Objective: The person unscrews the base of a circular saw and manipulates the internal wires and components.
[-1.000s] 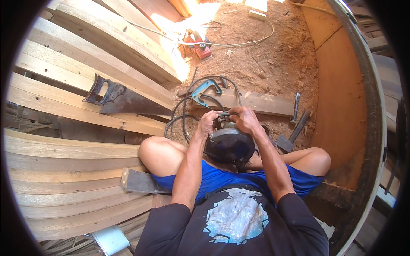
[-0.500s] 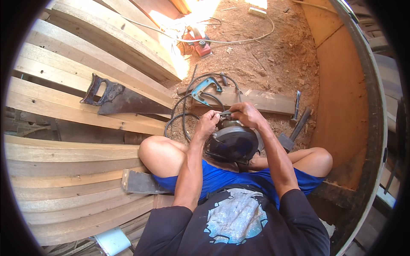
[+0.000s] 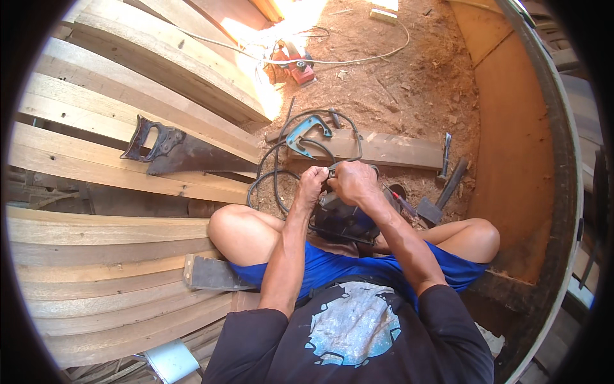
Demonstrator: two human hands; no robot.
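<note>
Between my bent legs stands a circular saw (image 3: 345, 221), its dark round blade facing me. My left hand (image 3: 311, 184) is closed in a pinch at the saw's top, where a small pale piece shows at the fingertips. My right hand (image 3: 356, 182) is curled closed right beside it, its back covering much of the saw's top. What either hand grips is too small or hidden to make out. A black power cable (image 3: 276, 168) loops away from the hands. Just beyond lies a teal curved handle piece (image 3: 306, 136), against a wooden block.
A wooden block (image 3: 390, 150) lies ahead on sawdust, a chisel (image 3: 445, 157) at its right end. Nearer are a hammer (image 3: 441, 200) and a red screwdriver (image 3: 403, 203). Leftward, a handsaw (image 3: 185, 150) rests on stacked planks (image 3: 102, 224). A red power tool (image 3: 300, 69) sits far off.
My right hand has turned over and shifted left, closer to my left hand, over the saw's top. The red screwdriver now shows beside the saw. My left hand has hardly moved.
</note>
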